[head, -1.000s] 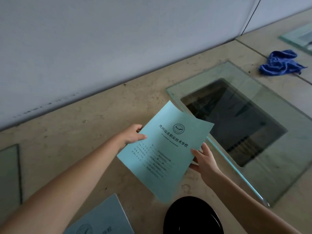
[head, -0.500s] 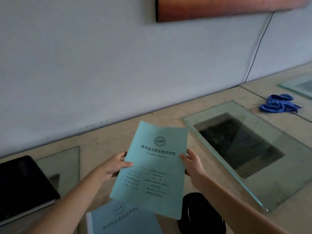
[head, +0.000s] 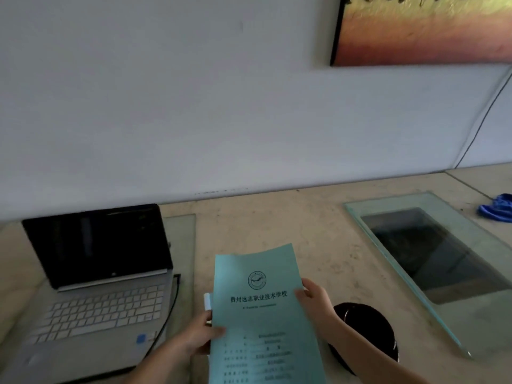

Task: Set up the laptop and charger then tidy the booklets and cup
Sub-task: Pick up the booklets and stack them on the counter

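Both hands grip one teal booklet [head: 263,314], which is lifted off the desk [head: 277,225] at its near edge, cover facing up, printed title and round emblem readable side on.

The left hand [head: 198,338] pinches the booklet's left edge low down: the thumb lies on the cover and the fingers are curled out of sight behind it. The right hand [head: 313,299] clasps the right edge higher up, thumb pressed on the cover beside the title line, the other fingers hidden under the paper.

A narrow white strip [head: 207,301] shows just past the booklet's left edge; what it belongs to cannot be told.

The open laptop [head: 102,273] sits towards the desk's left edge, screen dark, with a black cable [head: 172,306] running along its right side. The black cup [head: 368,328] stands near the front edge, just right of the right wrist and partly behind the forearm. A glass panel [head: 443,245] lies on the right part of the desk, and a blue cloth [head: 497,207] sits at the far right edge.
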